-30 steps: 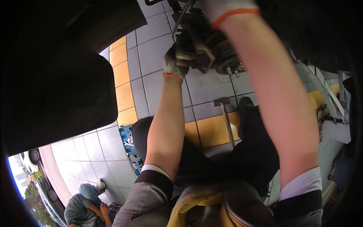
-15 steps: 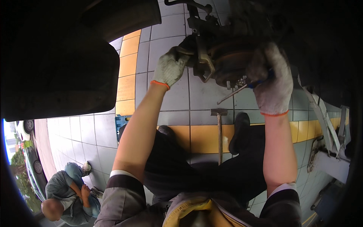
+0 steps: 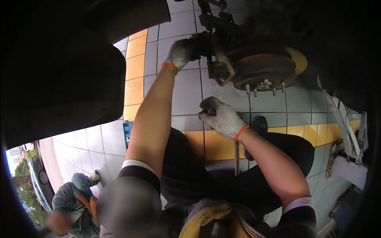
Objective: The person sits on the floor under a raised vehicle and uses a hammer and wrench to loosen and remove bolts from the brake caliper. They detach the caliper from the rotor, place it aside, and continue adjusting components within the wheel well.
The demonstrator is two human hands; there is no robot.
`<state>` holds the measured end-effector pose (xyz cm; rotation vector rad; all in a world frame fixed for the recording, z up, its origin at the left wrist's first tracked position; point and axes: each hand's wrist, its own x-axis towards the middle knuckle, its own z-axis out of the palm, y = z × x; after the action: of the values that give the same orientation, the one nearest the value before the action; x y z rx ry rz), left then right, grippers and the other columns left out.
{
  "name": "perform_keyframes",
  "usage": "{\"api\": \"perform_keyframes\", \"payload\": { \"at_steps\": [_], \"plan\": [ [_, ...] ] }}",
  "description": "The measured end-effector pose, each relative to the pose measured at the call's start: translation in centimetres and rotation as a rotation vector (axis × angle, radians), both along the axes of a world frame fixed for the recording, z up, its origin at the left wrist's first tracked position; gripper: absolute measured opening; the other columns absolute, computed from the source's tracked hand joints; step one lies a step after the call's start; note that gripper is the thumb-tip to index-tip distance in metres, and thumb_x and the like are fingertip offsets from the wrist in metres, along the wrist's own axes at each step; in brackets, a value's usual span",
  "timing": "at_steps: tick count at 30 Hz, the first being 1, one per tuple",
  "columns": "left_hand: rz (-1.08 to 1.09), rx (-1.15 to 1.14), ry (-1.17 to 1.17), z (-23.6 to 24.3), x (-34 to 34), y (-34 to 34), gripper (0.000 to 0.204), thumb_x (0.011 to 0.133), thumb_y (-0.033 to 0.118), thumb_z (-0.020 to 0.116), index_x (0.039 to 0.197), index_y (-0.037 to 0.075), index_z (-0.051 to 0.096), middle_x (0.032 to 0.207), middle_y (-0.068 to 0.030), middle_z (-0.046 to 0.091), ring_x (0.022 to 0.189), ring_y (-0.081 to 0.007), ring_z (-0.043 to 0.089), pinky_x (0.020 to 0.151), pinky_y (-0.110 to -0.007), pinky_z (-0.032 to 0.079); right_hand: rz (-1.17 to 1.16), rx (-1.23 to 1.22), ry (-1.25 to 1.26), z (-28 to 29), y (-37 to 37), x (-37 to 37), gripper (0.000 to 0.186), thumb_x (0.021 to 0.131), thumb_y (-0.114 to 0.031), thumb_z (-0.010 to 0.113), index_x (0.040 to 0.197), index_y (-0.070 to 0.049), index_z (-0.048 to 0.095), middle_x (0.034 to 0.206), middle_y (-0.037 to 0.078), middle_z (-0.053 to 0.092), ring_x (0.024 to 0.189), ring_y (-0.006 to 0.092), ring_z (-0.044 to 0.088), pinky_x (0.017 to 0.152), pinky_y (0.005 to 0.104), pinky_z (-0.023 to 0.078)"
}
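Observation:
My left hand [image 3: 180, 53], in a white knit glove with an orange cuff, is closed on a dark part of the brake caliper [image 3: 201, 44]; its fingertips are lost in shadow. To the right hangs the rusty brake disc [image 3: 262, 65], with several wheel studs [image 3: 255, 93] pointing toward me. A tan metal bracket [image 3: 227, 71] sits at the disc's left edge. Below these, my gloved right hand [image 3: 226, 121] is wrapped around what looks like a screwdriver [image 3: 211, 111]; only its dark round end shows, and its shaft is hidden.
A hammer's wooden handle [image 3: 237, 158] shows between my legs, its head hidden. Dark bodywork [image 3: 59, 71] fills the left. A blue case [image 3: 127, 129] lies beyond my left forearm, and a white lift arm [image 3: 341, 119] stands right. A person [image 3: 75, 202] crouches at lower left.
My right hand has come away from the disc, moving left and down with the tool, so the disc face and studs now show. My left hand has shifted slightly up, still at the caliper.

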<state>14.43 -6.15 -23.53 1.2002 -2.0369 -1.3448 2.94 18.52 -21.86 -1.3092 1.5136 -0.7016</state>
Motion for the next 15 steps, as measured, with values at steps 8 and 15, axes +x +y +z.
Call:
{"api": "perform_keyframes", "payload": {
  "at_steps": [8, 15],
  "plan": [
    [0.004, -0.359, -0.208, -1.2, -0.3, -1.1, 0.026, 0.093, 0.017, 0.062, 0.113, 0.009, 0.078, 0.101, -0.0129, 0.078, 0.094, -0.0303, 0.074, 0.081, -0.036, 0.058, 0.21, 0.028, 0.129, 6.4, -1.8, 0.0, 0.039, 0.097, -0.035, 0.071, 0.119, -0.002, 0.068, 0.107, 0.02, 0.073, 0.101, 0.0333, 0.072, 0.092, 0.0407, 0.057],
    [0.204, -0.283, 0.052, 5.2, 0.7, -3.2, 0.025, 0.093, 0.019, 0.069, 0.103, -0.003, 0.076, 0.096, -0.0175, 0.076, 0.094, -0.0235, 0.074, 0.082, -0.034, 0.059, 0.158, -0.338, -0.056, 19.9, -3.8, -13.0, 0.047, 0.109, -0.038, 0.05, 0.14, -0.005, 0.059, 0.119, 0.012, 0.071, 0.098, 0.0182, 0.071, 0.081, 0.0304, 0.058]
  ]
}}
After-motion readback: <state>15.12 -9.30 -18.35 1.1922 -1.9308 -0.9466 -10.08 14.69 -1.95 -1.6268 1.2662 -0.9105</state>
